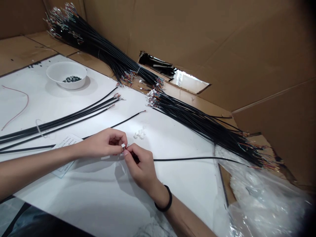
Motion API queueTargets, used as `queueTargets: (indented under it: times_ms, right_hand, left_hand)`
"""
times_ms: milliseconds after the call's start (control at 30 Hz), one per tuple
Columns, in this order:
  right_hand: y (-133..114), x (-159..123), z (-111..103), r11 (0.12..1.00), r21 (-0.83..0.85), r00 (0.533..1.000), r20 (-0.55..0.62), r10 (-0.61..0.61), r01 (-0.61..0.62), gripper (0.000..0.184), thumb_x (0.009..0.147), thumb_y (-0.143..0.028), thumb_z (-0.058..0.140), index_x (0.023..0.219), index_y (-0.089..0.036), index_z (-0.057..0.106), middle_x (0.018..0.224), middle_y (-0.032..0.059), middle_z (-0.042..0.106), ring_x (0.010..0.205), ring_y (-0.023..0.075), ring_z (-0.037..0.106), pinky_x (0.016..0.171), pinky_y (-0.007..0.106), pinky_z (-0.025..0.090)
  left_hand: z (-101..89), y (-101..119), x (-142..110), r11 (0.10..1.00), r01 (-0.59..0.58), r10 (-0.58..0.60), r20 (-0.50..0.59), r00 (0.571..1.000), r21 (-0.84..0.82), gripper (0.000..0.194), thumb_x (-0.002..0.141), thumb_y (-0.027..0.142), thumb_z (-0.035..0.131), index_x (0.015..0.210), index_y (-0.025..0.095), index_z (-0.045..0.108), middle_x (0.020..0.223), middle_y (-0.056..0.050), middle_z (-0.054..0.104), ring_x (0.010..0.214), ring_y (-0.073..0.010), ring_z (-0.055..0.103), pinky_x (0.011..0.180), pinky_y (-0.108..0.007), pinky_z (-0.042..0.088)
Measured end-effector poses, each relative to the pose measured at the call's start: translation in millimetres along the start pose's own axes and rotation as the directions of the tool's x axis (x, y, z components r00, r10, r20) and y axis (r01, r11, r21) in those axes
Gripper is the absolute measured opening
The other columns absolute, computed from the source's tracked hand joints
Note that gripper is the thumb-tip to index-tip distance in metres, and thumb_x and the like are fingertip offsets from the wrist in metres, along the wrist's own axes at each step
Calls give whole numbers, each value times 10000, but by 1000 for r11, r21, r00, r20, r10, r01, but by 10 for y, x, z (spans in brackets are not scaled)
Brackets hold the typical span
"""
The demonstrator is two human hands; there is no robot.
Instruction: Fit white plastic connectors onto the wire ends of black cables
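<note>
My left hand (108, 142) pinches a small white connector housing (123, 145) between thumb and forefinger. Close against it, my right hand (142, 164), with a black band round the wrist, is closed on the end of a black cable (187, 159). The cable runs out to the right from under that hand. Thin wires seem to meet the connector between the fingertips, but whether they sit inside it I cannot tell. Just beyond my hands lies a small pile of white connectors (140, 133). A printed card (65, 144) is partly under my left forearm.
A white bowl (50, 74) holds small dark pieces. Loose black cables (81, 119) lie at left, and a bundle with white connectors (187, 118) at right. A larger bundle (103, 42) rests along the cardboard wall (197, 39). Clear plastic bags (261, 200) crowd the right corner.
</note>
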State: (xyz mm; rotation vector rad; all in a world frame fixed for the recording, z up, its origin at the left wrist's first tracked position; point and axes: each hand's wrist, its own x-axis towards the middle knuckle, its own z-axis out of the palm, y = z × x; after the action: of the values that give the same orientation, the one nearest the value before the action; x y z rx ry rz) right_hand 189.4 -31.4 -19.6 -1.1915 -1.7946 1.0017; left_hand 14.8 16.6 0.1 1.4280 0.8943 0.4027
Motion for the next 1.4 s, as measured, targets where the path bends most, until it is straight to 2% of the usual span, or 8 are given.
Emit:
queueTargets:
  times_ms: [400,967,1200,1400]
  right_hand:
    - [-16,-11,3,998,46,997,-64,-30,33,199,861,-230,492,665,-195,498,523,-62,408,456,74,337,450,214,287]
    - [-21,-8,-9,999,46,998,-64,-19,22,199,859,-238,494,664,-198,505,520,-59,416,457,78,341,446,218,290]
    - [-11,-5,-8,999,43,998,-55,-21,23,194,859,-237,498,671,-194,520,532,-54,442,461,77,359,451,216,300]
    - [6,-7,2,1000,14,1000,-12,-5,5,192,856,-252,491,674,-199,513,546,-46,458,483,88,384,471,225,313]
  left_hand:
    - [12,28,-24,997,-3,3,0,1000,-72,83,728,215,569,751,135,561,612,20,550,575,-104,473,554,-223,362]
    - [10,46,-8,998,-1,1,4,1000,-58,76,728,209,569,747,135,572,606,18,549,573,-105,473,549,-221,361]
    - [8,19,-6,1000,26,-25,19,999,-7,97,738,226,537,754,135,567,622,20,532,586,-110,443,550,-225,334]
    - [3,-32,-36,974,-53,46,36,998,222,183,842,278,513,787,127,600,697,-2,547,633,-120,431,558,-228,314]
